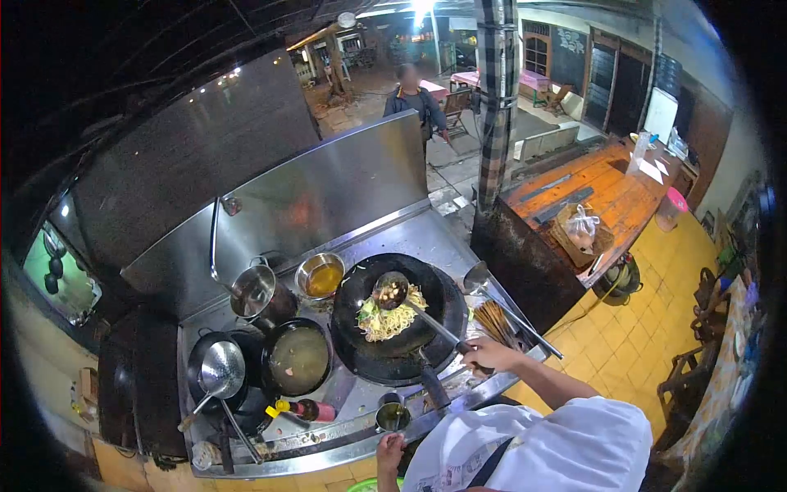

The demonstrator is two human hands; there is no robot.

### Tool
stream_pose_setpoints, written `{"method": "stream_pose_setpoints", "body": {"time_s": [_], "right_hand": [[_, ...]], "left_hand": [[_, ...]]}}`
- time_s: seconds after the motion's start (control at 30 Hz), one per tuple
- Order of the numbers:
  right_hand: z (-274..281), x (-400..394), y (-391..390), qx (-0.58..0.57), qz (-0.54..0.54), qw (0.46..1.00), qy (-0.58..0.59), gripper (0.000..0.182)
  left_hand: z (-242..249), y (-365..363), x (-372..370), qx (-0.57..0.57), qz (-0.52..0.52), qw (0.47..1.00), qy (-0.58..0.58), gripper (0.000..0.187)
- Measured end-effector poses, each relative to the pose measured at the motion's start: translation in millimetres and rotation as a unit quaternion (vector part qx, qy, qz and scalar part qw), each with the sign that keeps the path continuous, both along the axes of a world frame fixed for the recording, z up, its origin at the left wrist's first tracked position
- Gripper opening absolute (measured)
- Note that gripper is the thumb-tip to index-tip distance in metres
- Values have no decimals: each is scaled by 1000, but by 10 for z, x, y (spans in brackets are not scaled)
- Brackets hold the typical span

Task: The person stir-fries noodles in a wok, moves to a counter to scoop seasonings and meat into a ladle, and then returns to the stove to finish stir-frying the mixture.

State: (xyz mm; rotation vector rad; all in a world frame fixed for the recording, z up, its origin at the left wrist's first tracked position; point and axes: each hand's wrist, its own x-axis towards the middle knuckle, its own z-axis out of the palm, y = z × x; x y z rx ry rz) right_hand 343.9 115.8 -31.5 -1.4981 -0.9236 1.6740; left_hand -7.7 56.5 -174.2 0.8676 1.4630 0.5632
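black wok (pixel 361 348), yellow noodles (pixel 392 320), orange counter (pixel 611 193)

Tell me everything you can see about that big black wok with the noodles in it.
The wok is wide, round and black, dark metal by its look, sitting level on the steel cooktop beside a smaller dark pan. Inside lies a heap of pale noodles with green bits. A metal ladle carrying food hangs over them, its long handle held by the right hand. A dark handle sticks out from the wok's near edge.
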Motion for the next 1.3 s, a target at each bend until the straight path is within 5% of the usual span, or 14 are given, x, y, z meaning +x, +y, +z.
{"method": "stream_pose_setpoints", "body": {"time_s": [0.13,0.27,0.33,0.4,0.47,0.57,0.6,0.67,0.7,1.03,1.13,1.23,1.3], "right_hand": [[-80,213,19,-43,6,990,135,10],[-254,-48,-64,-31,-18,999,-36,11],[-313,-10,-63,-56,9,998,3,13],[-317,144,-6,-82,-11,995,64,14],[-417,133,17,-65,-14,998,3,13],[-656,-136,-9,149,25,944,-293,18],[-756,-129,-25,147,19,945,-291,18],[-723,-169,-53,4,68,997,-40,19],[-805,-167,-60,2,54,998,-19,22],[-833,-35,-448,12,-11,985,-172,37],[-1681,-64,-465,135,-73,956,-249,37],[-981,-30,-673,-6,-90,991,-101,39],[-859,-47,-728,4,-111,988,-110,37]], "left_hand": [[-47,78,73,-11,-18,1000,-13,27],[-154,193,130,8,-39,997,-71,25],[-422,305,97,37,-108,993,7,26],[38,369,294,24,-160,987,-10,34],[148,447,375,21,-170,985,-36,36],[178,610,529,20,-192,981,15,35],[223,624,563,7,-192,981,26,34],[257,662,592,18,-202,979,21,34],[256,691,618,29,-208,978,10,34],[304,752,862,57,-211,976,12,33],[350,734,926,119,-214,969,35,32],[372,731,1024,167,-210,961,67,32],[153,794,1033,221,-181,953,103,38]]}}
